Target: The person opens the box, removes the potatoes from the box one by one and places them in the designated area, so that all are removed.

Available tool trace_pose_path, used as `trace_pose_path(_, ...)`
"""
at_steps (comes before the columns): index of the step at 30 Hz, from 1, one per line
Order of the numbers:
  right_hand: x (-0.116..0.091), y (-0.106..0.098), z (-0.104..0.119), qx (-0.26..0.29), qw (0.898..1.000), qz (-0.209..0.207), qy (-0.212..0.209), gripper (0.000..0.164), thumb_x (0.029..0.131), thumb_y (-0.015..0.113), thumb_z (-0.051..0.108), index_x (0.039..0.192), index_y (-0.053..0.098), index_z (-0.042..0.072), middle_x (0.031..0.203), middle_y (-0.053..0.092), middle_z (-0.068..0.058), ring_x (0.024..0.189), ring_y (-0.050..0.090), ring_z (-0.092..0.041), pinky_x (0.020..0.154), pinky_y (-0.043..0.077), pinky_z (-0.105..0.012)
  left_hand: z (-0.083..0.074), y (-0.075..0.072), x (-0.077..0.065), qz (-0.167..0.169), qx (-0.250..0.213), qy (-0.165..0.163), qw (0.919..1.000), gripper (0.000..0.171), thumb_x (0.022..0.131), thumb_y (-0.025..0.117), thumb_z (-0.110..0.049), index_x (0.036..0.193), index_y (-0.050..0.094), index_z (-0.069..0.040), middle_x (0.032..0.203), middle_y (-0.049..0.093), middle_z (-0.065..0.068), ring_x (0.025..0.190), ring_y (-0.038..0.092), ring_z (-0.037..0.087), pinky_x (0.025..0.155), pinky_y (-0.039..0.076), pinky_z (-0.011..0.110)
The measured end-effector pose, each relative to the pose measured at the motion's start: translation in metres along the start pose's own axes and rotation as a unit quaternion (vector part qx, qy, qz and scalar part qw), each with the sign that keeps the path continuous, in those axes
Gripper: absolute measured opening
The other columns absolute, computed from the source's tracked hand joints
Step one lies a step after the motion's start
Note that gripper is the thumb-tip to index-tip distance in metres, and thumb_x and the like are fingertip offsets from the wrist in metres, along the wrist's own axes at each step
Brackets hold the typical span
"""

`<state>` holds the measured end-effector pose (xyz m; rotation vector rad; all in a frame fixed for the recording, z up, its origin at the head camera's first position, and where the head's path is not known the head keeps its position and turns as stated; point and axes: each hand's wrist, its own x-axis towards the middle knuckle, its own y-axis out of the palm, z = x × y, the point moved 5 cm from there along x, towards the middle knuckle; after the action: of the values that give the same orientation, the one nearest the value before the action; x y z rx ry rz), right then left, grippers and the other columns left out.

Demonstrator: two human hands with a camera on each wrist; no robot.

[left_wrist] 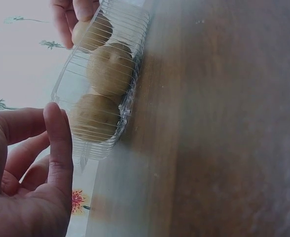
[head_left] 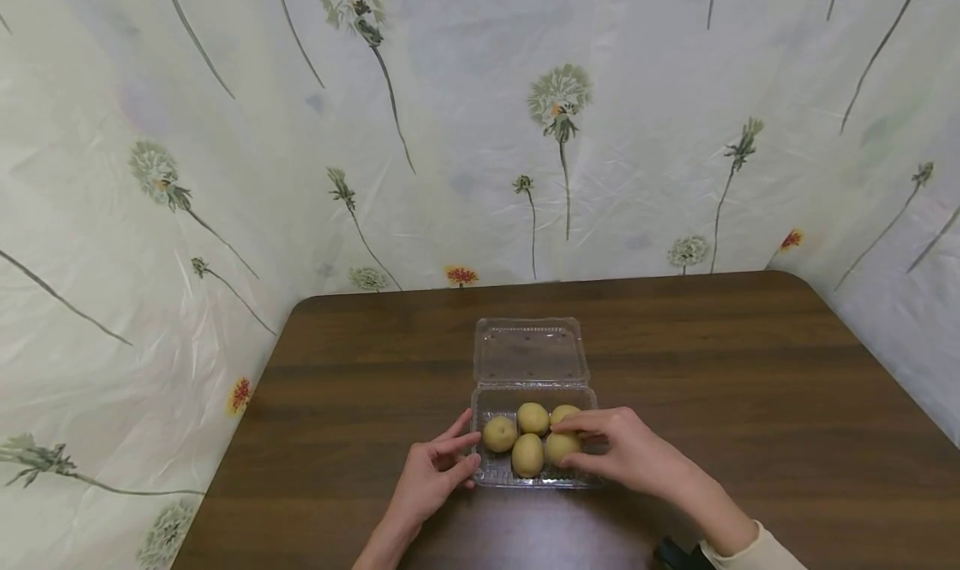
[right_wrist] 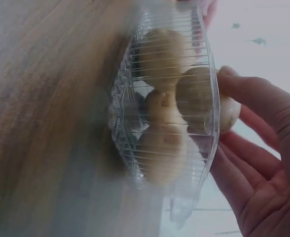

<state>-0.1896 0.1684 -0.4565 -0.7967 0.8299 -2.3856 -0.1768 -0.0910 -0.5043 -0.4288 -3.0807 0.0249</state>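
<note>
A clear plastic clamshell container stands on the table with its lid folded back, away from me. Several yellowish-brown potatoes lie inside, among them one at the left and one at the front. My left hand holds the container's left rim between thumb and fingers. Over the right side, my right hand grips a potato between thumb and fingers. In the right wrist view this potato sits higher than the others, partly above the rim. My right fingers partly cover the back right potato.
The dark brown wooden table extends around the container on all sides. Behind it and at both sides hangs a pale sheet printed with dandelions. A black object shows beside my right sleeve at the bottom edge.
</note>
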Motion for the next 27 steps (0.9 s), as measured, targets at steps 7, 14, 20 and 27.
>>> trace_pose_path(7,-0.010,-0.006,-0.003,0.079,0.995,-0.039,0.042,0.035,0.084,0.078,0.021,0.114,0.070,0.004,0.112,0.070,-0.009,0.097,0.068,-0.020,0.077,0.060,-0.034,-0.001,0.000,-0.001,-0.001,-0.009,-0.008,0.9999,0.034,0.088,0.071,-0.001,0.121,0.065,0.007,0.150,0.040,0.013,0.070,0.061,0.009,0.065,0.060,0.029)
trace_pose_path(14,-0.017,-0.008,-0.010,0.147,0.980,-0.057,0.124,0.037,0.085,0.078,0.021,0.116,0.069,0.004,0.117,0.067,-0.014,0.101,0.067,-0.021,0.080,0.058,-0.031,0.000,0.001,-0.001,0.000,-0.008,-0.014,0.9999,0.034,0.088,0.071,0.000,0.121,0.064,0.007,0.151,0.039,0.013,0.070,0.062,0.009,0.065,0.060,0.028)
trace_pose_path(20,-0.023,-0.011,-0.018,0.179,0.966,-0.075,0.171,0.039,0.084,0.079,0.022,0.118,0.069,0.006,0.119,0.067,-0.013,0.103,0.066,-0.019,0.082,0.058,-0.030,0.000,0.001,-0.001,-0.002,-0.002,-0.014,0.9999,0.034,0.088,0.071,0.000,0.121,0.065,0.007,0.151,0.040,0.012,0.070,0.063,0.010,0.065,0.060,0.028)
trace_pose_path(27,-0.025,-0.018,-0.019,0.187,0.960,-0.097,0.183,0.039,0.083,0.080,0.021,0.117,0.069,0.007,0.118,0.067,-0.013,0.102,0.067,-0.025,0.080,0.058,-0.030,-0.002,0.001,-0.001,-0.004,-0.001,-0.013,0.9999,0.034,0.088,0.070,0.001,0.121,0.065,0.007,0.150,0.040,0.012,0.071,0.063,0.010,0.065,0.060,0.028)
